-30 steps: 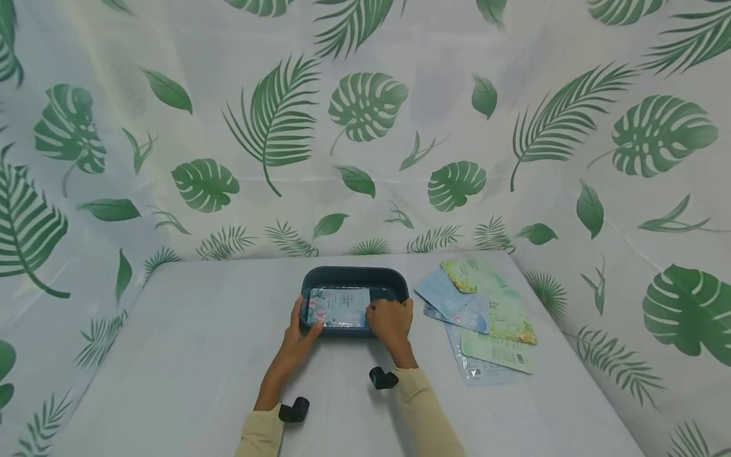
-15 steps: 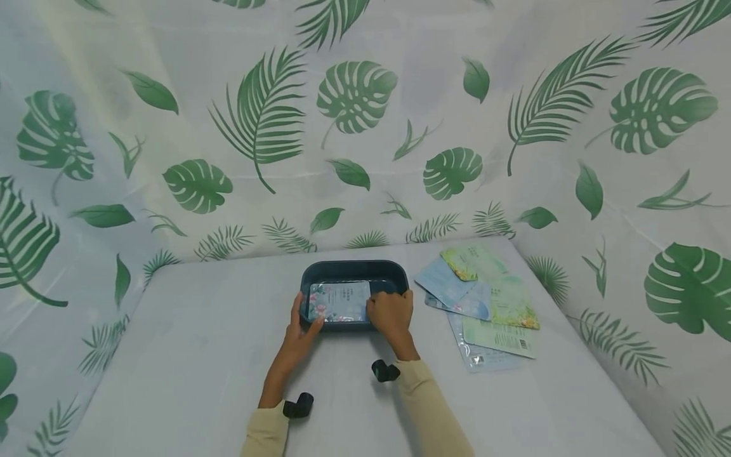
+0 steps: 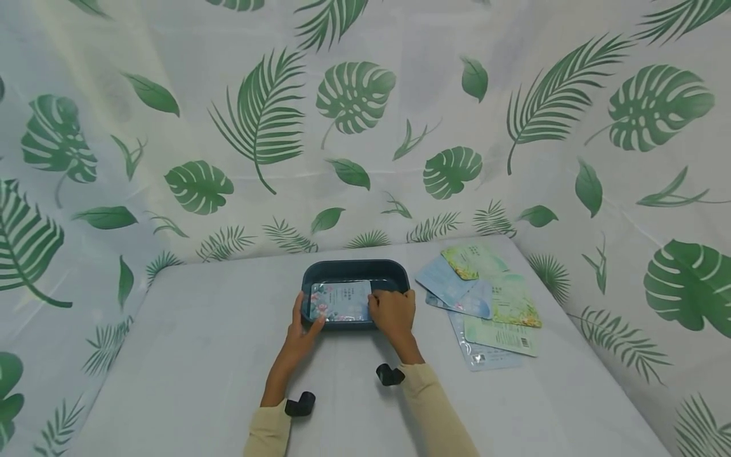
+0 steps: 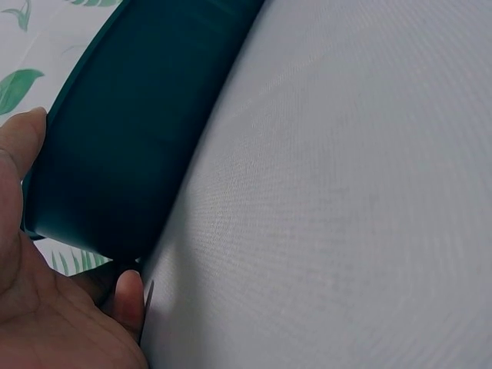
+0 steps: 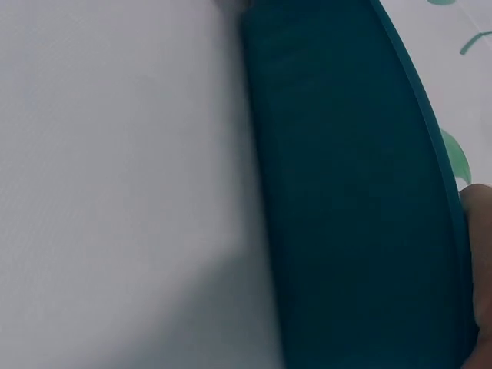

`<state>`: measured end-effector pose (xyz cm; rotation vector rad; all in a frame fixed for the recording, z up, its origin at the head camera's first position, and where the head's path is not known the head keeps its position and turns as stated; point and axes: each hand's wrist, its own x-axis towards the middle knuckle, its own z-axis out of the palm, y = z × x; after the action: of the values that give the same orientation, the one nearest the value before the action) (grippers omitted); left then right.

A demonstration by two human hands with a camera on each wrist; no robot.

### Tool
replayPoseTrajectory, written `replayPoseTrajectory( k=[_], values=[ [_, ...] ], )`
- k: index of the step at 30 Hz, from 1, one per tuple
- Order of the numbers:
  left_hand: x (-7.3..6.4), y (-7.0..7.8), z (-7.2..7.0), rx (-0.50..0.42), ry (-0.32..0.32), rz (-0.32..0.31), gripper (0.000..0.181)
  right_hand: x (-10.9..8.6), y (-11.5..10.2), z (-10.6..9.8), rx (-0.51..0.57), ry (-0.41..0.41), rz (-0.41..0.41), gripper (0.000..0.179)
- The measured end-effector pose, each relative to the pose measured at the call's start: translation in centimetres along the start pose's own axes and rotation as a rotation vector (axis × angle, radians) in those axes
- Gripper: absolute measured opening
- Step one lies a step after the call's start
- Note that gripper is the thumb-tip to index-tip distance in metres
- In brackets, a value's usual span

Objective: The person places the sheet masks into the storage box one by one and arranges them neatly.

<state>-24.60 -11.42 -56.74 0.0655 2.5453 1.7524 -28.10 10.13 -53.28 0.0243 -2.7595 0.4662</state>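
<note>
- Gripping the bin (image 3: 351, 271) by its left end, the left hand (image 3: 300, 334) stays put.
- The right hand (image 3: 393, 312) curls at its right; what it pinches I can't tell.
- The packet (image 3: 341, 301) lies inside, unmoved; work seems paused.

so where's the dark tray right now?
In the head view, the dark tray sits near the middle on the white table, with the left hand and right hand at its ends and the loose packets to its right.
</note>
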Motion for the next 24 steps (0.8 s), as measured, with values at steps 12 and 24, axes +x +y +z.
replayPoseTrajectory(
  k=[12,24],
  values=[
    [-0.2,-0.1,0.3,-0.006,-0.008,-0.012,0.082,-1.5,2.1,-0.4,0.378,0.165,-0.102,0.016],
    [-0.4,0.2,0.0,0.026,-0.007,0.003,0.08,-3.2,6.3,-3.2,1.053,0.178,0.273,0.029]
  ],
)
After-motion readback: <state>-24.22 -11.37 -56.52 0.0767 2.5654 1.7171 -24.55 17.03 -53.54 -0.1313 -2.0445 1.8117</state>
